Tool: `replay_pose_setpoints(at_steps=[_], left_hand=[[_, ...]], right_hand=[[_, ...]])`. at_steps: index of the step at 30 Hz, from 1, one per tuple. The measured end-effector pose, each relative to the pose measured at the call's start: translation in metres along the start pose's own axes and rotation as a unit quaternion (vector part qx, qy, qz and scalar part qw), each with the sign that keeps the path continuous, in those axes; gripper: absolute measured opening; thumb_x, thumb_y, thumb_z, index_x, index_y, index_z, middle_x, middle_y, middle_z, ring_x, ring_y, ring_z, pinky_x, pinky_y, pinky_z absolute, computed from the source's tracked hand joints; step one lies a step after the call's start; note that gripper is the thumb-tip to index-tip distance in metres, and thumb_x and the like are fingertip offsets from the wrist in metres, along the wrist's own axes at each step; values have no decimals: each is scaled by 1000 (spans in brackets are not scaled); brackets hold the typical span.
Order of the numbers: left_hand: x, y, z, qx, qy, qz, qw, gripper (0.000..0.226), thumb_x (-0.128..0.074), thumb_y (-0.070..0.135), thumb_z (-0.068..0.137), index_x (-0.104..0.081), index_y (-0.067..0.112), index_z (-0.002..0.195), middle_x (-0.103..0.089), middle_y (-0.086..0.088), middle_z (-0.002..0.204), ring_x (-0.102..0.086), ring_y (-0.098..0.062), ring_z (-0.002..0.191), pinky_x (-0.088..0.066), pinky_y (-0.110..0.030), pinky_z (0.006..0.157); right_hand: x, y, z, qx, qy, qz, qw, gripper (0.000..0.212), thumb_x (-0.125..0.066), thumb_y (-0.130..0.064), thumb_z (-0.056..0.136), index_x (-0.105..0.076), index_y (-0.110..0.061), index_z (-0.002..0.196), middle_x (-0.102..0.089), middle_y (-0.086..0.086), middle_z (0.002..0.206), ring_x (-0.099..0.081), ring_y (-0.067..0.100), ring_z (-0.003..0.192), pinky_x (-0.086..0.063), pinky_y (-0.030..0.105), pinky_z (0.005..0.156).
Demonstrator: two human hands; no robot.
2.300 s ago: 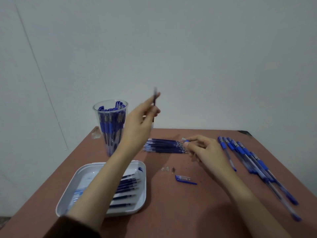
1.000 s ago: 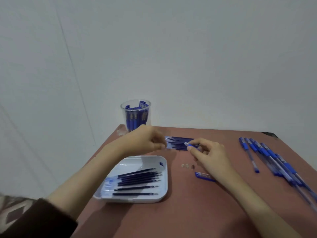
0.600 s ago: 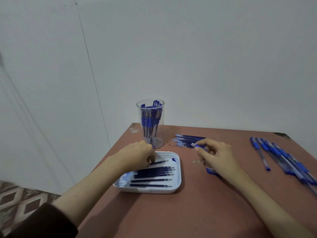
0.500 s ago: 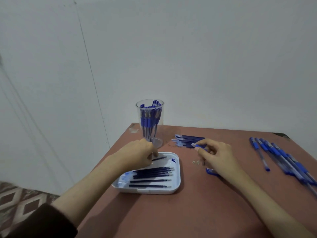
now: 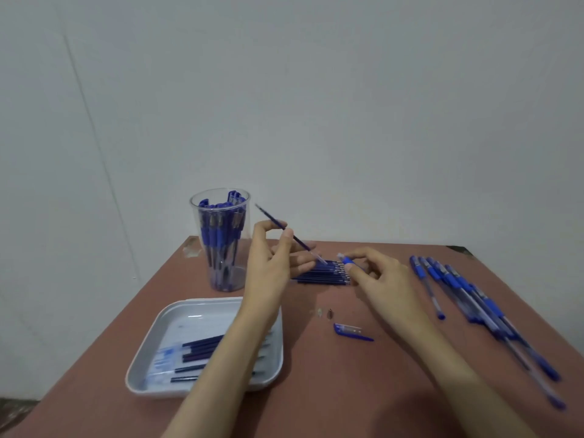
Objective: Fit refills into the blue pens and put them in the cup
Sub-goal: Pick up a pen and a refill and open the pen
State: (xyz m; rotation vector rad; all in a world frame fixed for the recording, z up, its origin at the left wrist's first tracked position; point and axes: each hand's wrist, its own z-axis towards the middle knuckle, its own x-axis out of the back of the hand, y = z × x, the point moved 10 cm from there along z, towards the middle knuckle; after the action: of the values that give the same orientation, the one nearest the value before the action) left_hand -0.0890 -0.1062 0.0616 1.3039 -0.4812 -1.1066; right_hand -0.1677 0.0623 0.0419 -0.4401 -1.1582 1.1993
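Note:
My left hand (image 5: 268, 263) pinches a thin dark blue refill (image 5: 300, 244), held slanted above the table with its tip pointing down to the right. My right hand (image 5: 379, 279) grips a blue pen barrel (image 5: 347, 260) whose open end faces the refill's tip, a short gap between them. A clear plastic cup (image 5: 221, 241) full of blue pens stands at the back left. A pile of refills (image 5: 325, 273) lies on the table under both hands.
A white tray (image 5: 177, 317) with several refills sits at the front left, partly under my left forearm. A row of blue pens (image 5: 474, 298) lies at the right. A pen cap (image 5: 350, 330) and a small metal tip (image 5: 330, 312) lie mid-table.
My left hand left the tray, where it set down a refill, and rose to the pile with a new refill. My right hand kept the pen barrel. The camera swung back right.

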Motion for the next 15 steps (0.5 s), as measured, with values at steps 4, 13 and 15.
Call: replay_pose_setpoints(at_steps=[4, 13, 15], left_hand=[[-7, -8, 5, -7, 8, -73, 997, 14, -48, 10, 98, -41, 20, 103, -66, -11, 68, -72, -28, 70, -58, -26, 62], [-7, -17, 5, 10, 2, -90, 996, 29, -54, -2, 92, -36, 14, 108, -71, -13, 75, -71, -21, 68, -56, -22, 62], [-8, -17, 5, 8, -2, -88, 996, 29, -54, -1, 92, -36, 15, 108, -72, -12, 75, -71, -21, 69, -56, -22, 62]], right_hand=[[7, -1, 1, -3, -8, -22, 1000, 12, -65, -24, 86, -67, -36, 83, -63, -6, 68, -55, 5, 63, -45, 26, 59], [4, -15, -3, 10, -26, -3, 1000, 15, -66, -19, 85, -68, -33, 85, -63, -8, 69, -55, 5, 67, -40, 15, 54], [3, -17, -4, 13, -30, 0, 999, 14, -66, -19, 85, -69, -33, 85, -62, -10, 67, -53, 3, 65, -40, 12, 54]])
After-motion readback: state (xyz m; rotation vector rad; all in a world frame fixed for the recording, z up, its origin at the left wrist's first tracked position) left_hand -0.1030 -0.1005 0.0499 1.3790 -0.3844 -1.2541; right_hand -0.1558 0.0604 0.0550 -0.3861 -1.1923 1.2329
